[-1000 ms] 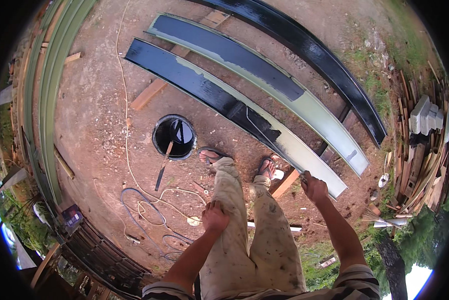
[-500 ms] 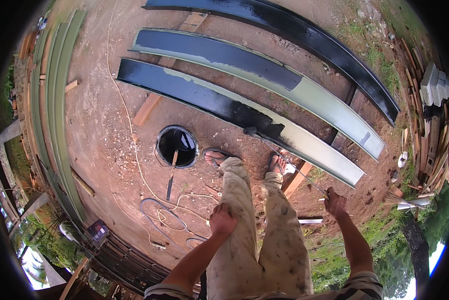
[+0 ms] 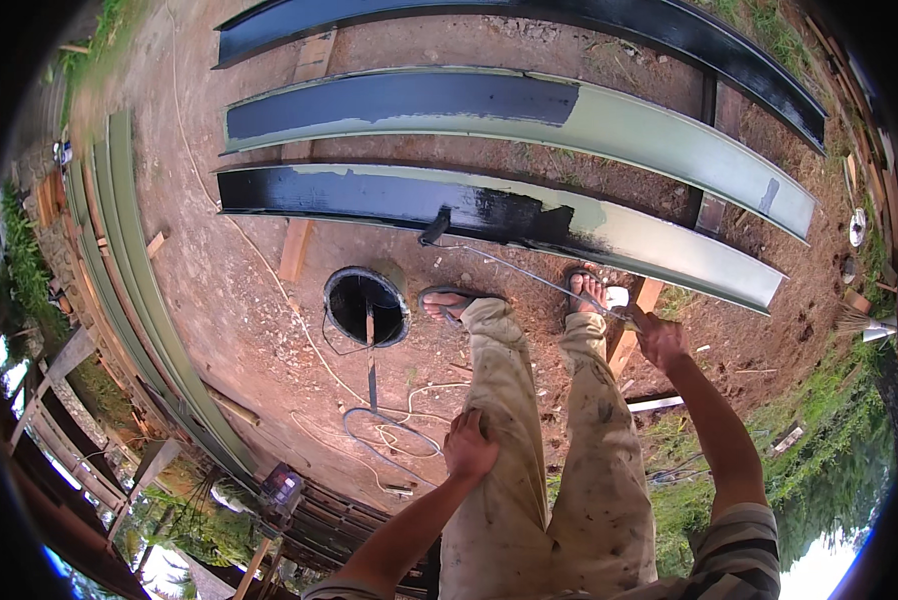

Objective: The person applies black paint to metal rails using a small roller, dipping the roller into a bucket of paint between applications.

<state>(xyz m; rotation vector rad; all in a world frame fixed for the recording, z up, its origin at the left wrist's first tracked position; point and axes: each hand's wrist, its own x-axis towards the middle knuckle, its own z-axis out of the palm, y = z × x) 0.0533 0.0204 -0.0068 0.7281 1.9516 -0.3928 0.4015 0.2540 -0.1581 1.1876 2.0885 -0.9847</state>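
A long-handled paint roller (image 3: 436, 226) with a dark, paint-covered head is in my right hand (image 3: 661, 341), which is closed around the handle's end. The roller head touches the lower edge of the nearest steel beam (image 3: 369, 196). Wet black paint covers that beam's left part up to a ragged edge; its right part is pale grey-green. My left hand (image 3: 470, 446) rests on my left trouser leg (image 3: 499, 400) near the knee, fingers laid over the cloth and holding nothing. A round bucket (image 3: 402, 290) of black paint stands left of my feet, a stick (image 3: 371, 370) leaning out of it.
Beyond lie a partly painted beam (image 3: 659, 127) and a black one (image 3: 409, 12), on wooden supports (image 3: 295, 250). Green beams (image 3: 159, 300) are stacked at left. A cable (image 3: 259, 255) and a blue hose (image 3: 349, 425) trail over the dirt. My sandalled feet stand close to the nearest beam.
The roller has moved left along the nearest beam, away from the ragged paint edge, and my right hand has shifted with it. My left hand stays on my leg. The view has turned slightly.
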